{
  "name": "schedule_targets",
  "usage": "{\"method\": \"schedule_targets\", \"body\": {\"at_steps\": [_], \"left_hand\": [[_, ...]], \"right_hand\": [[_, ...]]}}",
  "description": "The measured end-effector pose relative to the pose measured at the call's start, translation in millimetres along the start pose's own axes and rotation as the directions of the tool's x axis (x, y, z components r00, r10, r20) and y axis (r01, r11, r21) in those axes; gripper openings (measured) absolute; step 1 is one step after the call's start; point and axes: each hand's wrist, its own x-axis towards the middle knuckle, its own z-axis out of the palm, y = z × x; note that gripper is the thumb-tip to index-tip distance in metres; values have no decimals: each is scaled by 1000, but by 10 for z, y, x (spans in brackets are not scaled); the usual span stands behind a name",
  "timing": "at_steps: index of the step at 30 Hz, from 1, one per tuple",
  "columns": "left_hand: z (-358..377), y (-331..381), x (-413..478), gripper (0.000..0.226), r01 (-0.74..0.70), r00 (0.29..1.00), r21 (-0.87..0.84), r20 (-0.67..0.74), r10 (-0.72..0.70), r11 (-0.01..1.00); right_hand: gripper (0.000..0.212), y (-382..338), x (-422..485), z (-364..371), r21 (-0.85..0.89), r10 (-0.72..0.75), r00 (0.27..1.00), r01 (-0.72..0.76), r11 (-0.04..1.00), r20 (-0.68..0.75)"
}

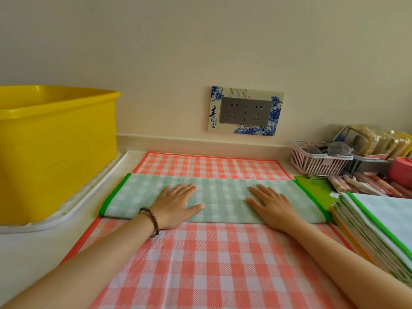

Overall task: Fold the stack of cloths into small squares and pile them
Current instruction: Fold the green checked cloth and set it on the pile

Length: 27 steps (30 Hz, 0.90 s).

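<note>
A green checked cloth (223,198) lies folded into a long narrow strip across the middle of a spread-out orange checked cloth (200,259). My left hand (176,206) rests flat on the strip's left half, fingers apart, a bead bracelet on the wrist. On the right half my right hand (272,207) presses down flat in the same way. Neither hand grips anything. A stack of flat cloths (376,228) with green and yellow borders sits at the right, beside the strip's right end.
A yellow plastic tub (55,150) stands on a white tray (66,216) at the left. A pink basket (316,160) with small items and packets sits at the back right. A double wall socket (245,112) is on the wall behind.
</note>
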Motion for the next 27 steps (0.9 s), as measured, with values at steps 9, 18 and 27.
{"method": "schedule_targets", "body": {"at_steps": [9, 18, 27], "left_hand": [[13, -6, 9, 72, 3, 1000, -13, -8, -3, 1000], [1, 14, 2, 72, 13, 1000, -7, -13, -13, 1000], [-1, 9, 1, 69, 8, 999, -30, -39, -9, 1000]], "right_hand": [[58, 571, -3, -131, -46, 172, 985, -172, 984, -17], [54, -58, 41, -89, 27, 36, 999, -35, 999, -37], [61, -716, -52, 131, 67, -181, 983, 180, 981, 16]]}}
